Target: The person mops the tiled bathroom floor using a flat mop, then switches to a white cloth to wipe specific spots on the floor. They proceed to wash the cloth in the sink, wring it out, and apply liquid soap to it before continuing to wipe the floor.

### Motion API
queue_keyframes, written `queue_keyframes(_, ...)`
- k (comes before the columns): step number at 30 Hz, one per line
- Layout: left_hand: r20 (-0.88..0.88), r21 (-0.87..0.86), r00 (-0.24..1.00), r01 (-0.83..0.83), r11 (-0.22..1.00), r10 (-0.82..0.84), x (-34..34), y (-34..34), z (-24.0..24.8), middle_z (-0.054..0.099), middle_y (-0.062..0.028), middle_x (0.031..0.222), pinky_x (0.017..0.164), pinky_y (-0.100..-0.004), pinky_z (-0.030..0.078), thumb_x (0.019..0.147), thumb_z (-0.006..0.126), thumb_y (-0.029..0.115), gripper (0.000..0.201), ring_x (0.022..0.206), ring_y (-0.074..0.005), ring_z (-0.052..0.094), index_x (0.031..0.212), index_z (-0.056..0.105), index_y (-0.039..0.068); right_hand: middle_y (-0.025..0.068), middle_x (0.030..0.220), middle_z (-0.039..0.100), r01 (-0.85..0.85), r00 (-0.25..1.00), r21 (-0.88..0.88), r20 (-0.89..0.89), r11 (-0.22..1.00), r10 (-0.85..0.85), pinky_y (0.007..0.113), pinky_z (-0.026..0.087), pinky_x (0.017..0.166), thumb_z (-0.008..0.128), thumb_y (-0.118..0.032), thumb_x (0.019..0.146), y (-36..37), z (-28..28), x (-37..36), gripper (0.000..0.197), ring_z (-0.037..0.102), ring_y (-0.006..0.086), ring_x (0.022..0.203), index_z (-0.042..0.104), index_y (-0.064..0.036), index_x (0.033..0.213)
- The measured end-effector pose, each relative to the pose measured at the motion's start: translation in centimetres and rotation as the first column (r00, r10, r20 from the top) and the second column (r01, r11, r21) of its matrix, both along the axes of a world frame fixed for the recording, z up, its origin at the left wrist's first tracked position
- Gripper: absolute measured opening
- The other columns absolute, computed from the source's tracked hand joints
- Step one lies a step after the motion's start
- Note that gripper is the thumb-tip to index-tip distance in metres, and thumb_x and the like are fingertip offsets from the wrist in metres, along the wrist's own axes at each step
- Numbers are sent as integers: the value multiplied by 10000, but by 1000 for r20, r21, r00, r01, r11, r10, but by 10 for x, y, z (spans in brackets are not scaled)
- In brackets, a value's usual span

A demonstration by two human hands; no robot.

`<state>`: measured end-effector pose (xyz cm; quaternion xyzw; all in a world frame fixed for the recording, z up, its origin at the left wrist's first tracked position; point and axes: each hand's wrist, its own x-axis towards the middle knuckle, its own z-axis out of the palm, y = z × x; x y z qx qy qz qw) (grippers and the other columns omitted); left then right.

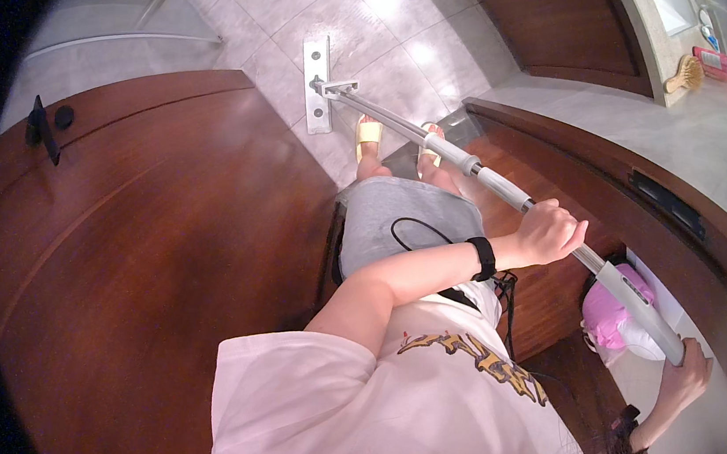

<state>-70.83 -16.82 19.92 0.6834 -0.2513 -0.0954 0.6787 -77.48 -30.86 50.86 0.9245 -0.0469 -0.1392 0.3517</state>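
Note:
I hold a flat mop by its long grey pole (pixel 463 159). My left hand (pixel 550 231), with a black band on its wrist, is closed around the pole's upper part. At the lower right, my right hand (pixel 686 376) grips the very end of the handle. The narrow white mop head (pixel 318 90) lies flat on the pale tiled floor (pixel 394 11), just beyond my feet in yellow sandals (pixel 367 133).
A large brown wooden door (pixel 144 250) with a black handle (pixel 43 129) fills the left. A wooden frame (pixel 605 166) curves along the right. A counter (pixel 653 28) at upper right carries a wooden brush and a red tube. A pink bag (pixel 612 316) sits near my right hand.

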Motion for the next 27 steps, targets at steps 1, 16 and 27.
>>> queue_keyframes(1, 10, 21, 1000, 23, 1000, -24, 5, 1, 3, 536, -73, 479, 534, -357, 372, 851, 469, 159, 384, 457, -246, 507, 475, 516, 96, 41, 636, 552, -37, 999, 26, 32, 999, 36, 311, 390, 547, 693, -128, 708, 0, 1, 3, 141, 510, 175, 531, 563, -75, 726)
queue_keyframes(16, 105, 469, 992, 7, 883, -64, 119, 185, -116, 473, -130, 431, 433, -397, 399, 889, 388, 246, 440, 426, -305, 514, 524, 551, 61, 97, 682, 593, 149, 984, 467, 12, 872, -175, 353, 415, 551, 714, -103, 619, 169, -148, 71, 236, 551, 301, 586, 577, -96, 810)
queue_keyframes(27, -38, 245, 976, -199, 949, 215, 228, 214, -52, 527, -126, 499, 541, -389, 432, 886, 325, 280, 467, 503, -328, 536, 565, 566, 41, 110, 850, 591, -389, 880, 787, 472, 480, -61, 312, 452, 720, 599, 5, 780, 170, -89, 190, 79, 567, 217, 798, 603, 3, 859)
